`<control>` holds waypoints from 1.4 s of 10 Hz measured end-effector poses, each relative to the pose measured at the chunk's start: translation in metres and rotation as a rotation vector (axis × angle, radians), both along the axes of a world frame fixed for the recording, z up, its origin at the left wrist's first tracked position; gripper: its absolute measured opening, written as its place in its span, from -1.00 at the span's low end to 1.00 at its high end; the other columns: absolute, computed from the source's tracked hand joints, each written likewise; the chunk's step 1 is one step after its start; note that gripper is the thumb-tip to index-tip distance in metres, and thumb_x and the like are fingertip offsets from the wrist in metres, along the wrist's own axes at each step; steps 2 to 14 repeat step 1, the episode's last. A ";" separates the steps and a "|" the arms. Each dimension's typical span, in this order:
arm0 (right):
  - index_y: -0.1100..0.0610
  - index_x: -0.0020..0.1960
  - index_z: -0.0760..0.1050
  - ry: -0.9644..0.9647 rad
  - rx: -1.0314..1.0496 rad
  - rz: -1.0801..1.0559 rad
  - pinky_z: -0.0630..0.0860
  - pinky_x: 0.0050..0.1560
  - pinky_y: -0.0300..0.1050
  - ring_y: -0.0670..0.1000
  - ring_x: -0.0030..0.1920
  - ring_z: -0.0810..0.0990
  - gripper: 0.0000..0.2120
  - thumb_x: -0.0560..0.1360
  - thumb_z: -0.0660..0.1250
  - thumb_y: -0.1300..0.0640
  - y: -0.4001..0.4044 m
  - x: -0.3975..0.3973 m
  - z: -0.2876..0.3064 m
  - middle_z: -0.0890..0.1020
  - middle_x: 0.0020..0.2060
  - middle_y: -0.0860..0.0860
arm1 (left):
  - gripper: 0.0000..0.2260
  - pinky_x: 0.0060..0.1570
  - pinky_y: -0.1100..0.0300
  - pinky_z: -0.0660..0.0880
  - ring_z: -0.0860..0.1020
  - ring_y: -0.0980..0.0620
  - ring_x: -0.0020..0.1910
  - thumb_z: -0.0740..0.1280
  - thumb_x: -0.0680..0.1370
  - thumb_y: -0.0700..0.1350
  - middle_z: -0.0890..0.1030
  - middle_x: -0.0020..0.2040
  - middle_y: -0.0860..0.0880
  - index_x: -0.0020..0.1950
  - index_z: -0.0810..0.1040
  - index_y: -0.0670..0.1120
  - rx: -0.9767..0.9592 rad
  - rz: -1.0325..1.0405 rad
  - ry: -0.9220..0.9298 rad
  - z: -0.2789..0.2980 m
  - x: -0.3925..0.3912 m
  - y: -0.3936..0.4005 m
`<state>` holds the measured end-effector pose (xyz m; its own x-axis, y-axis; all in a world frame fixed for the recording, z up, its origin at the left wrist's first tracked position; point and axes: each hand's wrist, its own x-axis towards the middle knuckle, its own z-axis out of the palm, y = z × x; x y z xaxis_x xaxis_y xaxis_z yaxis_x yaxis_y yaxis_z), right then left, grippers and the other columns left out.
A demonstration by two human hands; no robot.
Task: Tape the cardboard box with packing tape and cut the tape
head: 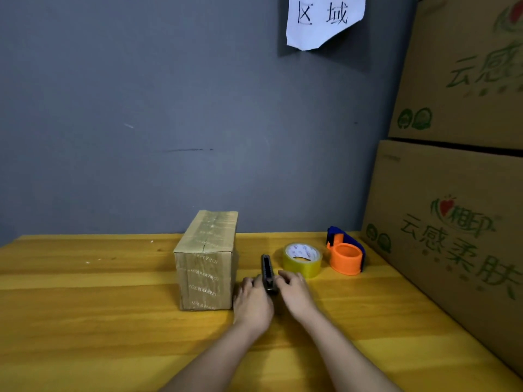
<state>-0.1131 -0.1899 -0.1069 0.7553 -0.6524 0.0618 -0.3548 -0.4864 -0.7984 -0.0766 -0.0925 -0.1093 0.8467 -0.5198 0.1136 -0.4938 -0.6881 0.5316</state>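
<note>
A small cardboard box (208,258), wrapped in clear printed tape, stands on the yellow wooden table (85,292). Right of it, my left hand (252,299) and my right hand (294,292) both grip the near end of a black utility knife (267,271) that points away from me. A roll of yellowish packing tape (302,259) lies flat just beyond my right hand. An orange and blue tape dispenser (345,253) sits to its right.
Large printed cardboard cartons (458,222) are stacked along the table's right side. A grey wall (169,108) backs the table, with a white paper sign (324,19) high up.
</note>
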 end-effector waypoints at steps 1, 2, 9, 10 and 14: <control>0.23 0.31 0.44 -0.068 0.118 0.068 0.36 0.26 -0.15 0.09 0.25 0.48 -0.64 0.53 0.27 0.18 -0.002 -0.015 0.001 0.50 0.27 0.18 | -0.47 0.40 0.08 0.22 0.29 -0.16 0.42 0.14 0.55 -0.19 0.23 0.46 -0.18 0.51 0.08 -0.11 -0.057 -0.143 0.137 0.011 -0.008 0.014; 0.23 0.31 0.44 -0.068 0.118 0.068 0.36 0.26 -0.15 0.09 0.25 0.48 -0.64 0.53 0.27 0.18 -0.002 -0.015 0.001 0.50 0.27 0.18 | -0.47 0.40 0.08 0.22 0.29 -0.16 0.42 0.14 0.55 -0.19 0.23 0.46 -0.18 0.51 0.08 -0.11 -0.057 -0.143 0.137 0.011 -0.008 0.014; 0.23 0.31 0.44 -0.068 0.118 0.068 0.36 0.26 -0.15 0.09 0.25 0.48 -0.64 0.53 0.27 0.18 -0.002 -0.015 0.001 0.50 0.27 0.18 | -0.47 0.40 0.08 0.22 0.29 -0.16 0.42 0.14 0.55 -0.19 0.23 0.46 -0.18 0.51 0.08 -0.11 -0.057 -0.143 0.137 0.011 -0.008 0.014; 0.23 0.31 0.44 -0.068 0.118 0.068 0.36 0.26 -0.15 0.09 0.25 0.48 -0.64 0.53 0.27 0.18 -0.002 -0.015 0.001 0.50 0.27 0.18 | -0.47 0.40 0.08 0.22 0.29 -0.16 0.42 0.14 0.55 -0.19 0.23 0.46 -0.18 0.51 0.08 -0.11 -0.057 -0.143 0.137 0.011 -0.008 0.014; 0.23 0.31 0.44 -0.068 0.118 0.068 0.36 0.26 -0.15 0.09 0.25 0.48 -0.64 0.53 0.27 0.18 -0.002 -0.015 0.001 0.50 0.27 0.18 | -0.47 0.40 0.08 0.22 0.29 -0.16 0.42 0.14 0.55 -0.19 0.23 0.46 -0.18 0.51 0.08 -0.11 -0.057 -0.143 0.137 0.011 -0.008 0.014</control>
